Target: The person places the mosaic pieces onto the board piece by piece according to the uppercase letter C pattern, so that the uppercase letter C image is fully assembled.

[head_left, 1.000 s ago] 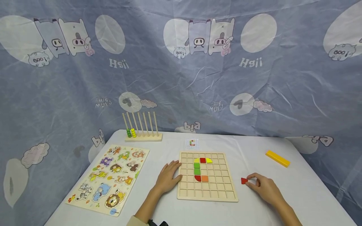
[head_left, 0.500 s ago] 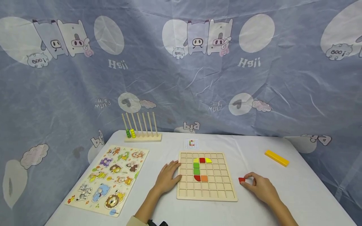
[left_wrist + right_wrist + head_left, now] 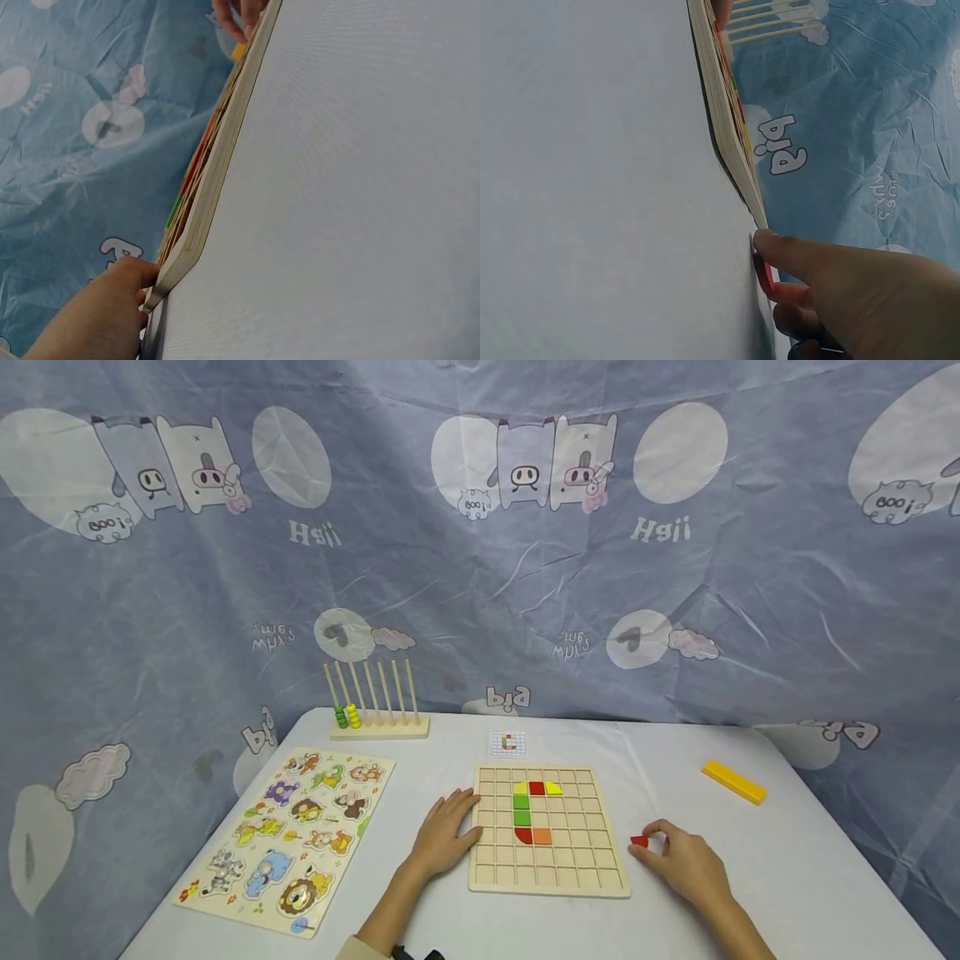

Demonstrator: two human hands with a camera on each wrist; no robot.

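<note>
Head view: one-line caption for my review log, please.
Left hand rests on the wooden grid board; right hand pinches a red piece beside it.

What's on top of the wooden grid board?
On the grid board sit coloured tiles in a C shape: yellow, red, green, orange. The left hand rests on its left edge, covering any cells beneath its fingers.

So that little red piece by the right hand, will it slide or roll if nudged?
Probably slide: the red piece looks flat, lying on the smooth white table. It seems small, stiff and likely light, so the right hand pinching it could easily flick it away.
</note>
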